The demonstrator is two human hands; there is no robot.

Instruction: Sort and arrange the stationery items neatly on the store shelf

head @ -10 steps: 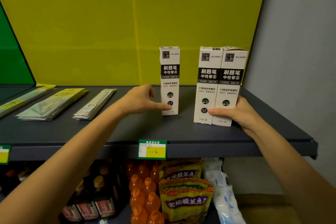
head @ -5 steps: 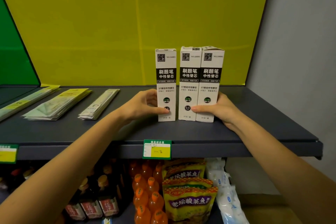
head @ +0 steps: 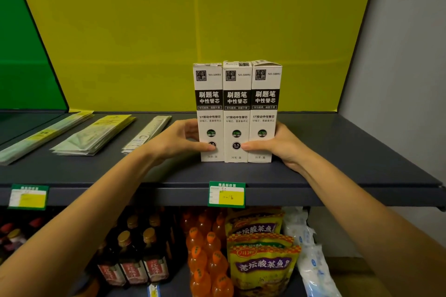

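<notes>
Head view is showing flat stationery packets (head: 96,135) lying at the left of the dark shelf (head: 350,159), and just right of them the left hand (head: 178,140) is cupping the outer side of the left refill box (head: 209,113), thumb lying across its front. Three white refill boxes are standing upright and touching in a row near the shelf's front edge, the middle refill box (head: 237,113) squeezed between its neighbours. On the far side the right hand (head: 282,144) is pressing the right refill box (head: 265,111) inward, its thumb reaching across the front, while a green price tag (head: 226,194) is hanging below.
</notes>
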